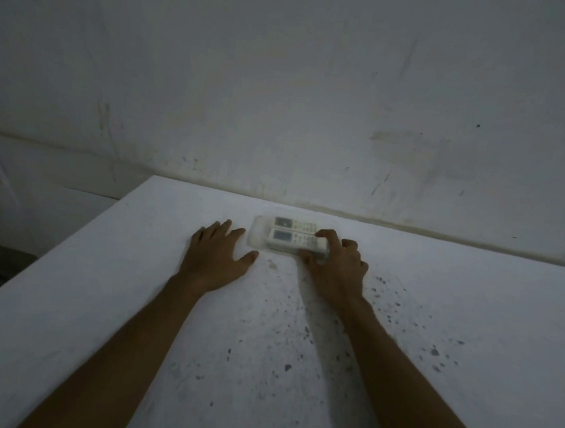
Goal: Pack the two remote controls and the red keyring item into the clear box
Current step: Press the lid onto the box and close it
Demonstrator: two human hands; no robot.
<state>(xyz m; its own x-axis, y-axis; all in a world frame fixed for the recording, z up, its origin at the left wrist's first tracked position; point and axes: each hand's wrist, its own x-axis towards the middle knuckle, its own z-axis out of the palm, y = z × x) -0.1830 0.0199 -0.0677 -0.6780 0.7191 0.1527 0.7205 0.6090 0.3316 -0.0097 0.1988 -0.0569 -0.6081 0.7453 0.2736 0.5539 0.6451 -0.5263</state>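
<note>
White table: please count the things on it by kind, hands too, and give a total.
White remote controls with grey screens: 2 (far one, near one)
Clear plastic box: 1
Bare hands: 2 (left hand, right hand)
Red keyring item: 0 visible
Total: 5

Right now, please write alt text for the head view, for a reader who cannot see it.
Two white remote controls lie side by side in a clear box on a speckled white table. The right hand grips the near remote's end; the left hand rests flat beside the box.

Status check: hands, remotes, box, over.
Left hand flat on white speckled table, empty. Right hand gripping the clear plastic box at its right end. Two white remote controls side by side inside. Red keyring not visible.
</note>
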